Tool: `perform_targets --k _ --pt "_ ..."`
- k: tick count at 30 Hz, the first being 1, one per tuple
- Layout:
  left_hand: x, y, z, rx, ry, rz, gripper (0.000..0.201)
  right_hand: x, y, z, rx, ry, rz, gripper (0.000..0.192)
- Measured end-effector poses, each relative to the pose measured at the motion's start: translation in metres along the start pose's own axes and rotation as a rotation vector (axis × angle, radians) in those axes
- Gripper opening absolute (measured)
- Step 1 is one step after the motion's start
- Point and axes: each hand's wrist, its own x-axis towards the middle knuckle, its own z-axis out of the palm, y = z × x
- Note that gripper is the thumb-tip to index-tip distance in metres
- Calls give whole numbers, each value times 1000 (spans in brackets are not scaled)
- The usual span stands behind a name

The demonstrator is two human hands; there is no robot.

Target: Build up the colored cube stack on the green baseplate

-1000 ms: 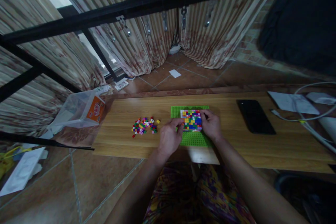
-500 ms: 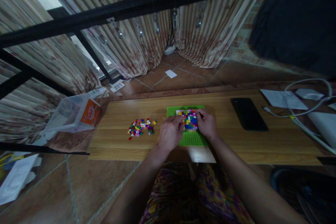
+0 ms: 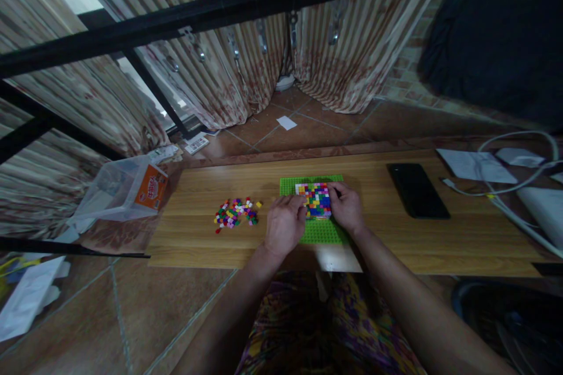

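A square block of small multicoloured building bricks (image 3: pixel 317 199) rests on a green studded baseplate (image 3: pixel 323 233). My left hand (image 3: pixel 285 221) is at the left side of the block, its fingers curled together. Whatever lies between those fingertips is hidden. On the opposite side, my right hand (image 3: pixel 346 206) grips the block's right edge with thumb and fingers closed. Loose coloured bricks (image 3: pixel 235 214) lie in a pile left of my left hand, with a yellow brick (image 3: pixel 259 204) at the pile's right end.
The wooden board (image 3: pixel 193 187) also carries a black phone (image 3: pixel 417 190) on the right. Beyond it are white cables (image 3: pixel 505 190) and a sheet of paper (image 3: pixel 475 165). A clear plastic box (image 3: pixel 121 190) with an orange label stands left of the board. A black rail (image 3: pixel 246 3) crosses above.
My left fingers have drawn back slightly to the left, uncovering more of the brick block. My right hand stays at the block's right edge.
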Motion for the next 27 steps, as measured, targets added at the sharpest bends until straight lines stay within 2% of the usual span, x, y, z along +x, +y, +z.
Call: perform_targets --k 7,13,21,27 --pt "-3 7 0 -24 82 11 19 0 1 0 11 2 -10 31" --pt "2 16 10 -2 105 20 17 0 1 0 11 6 -25 31" --pt "-6 24 18 115 168 -114 15 0 2 1 18 3 5 32" --pt "-5 28 17 198 180 -167 24 0 2 1 14 15 3 31"
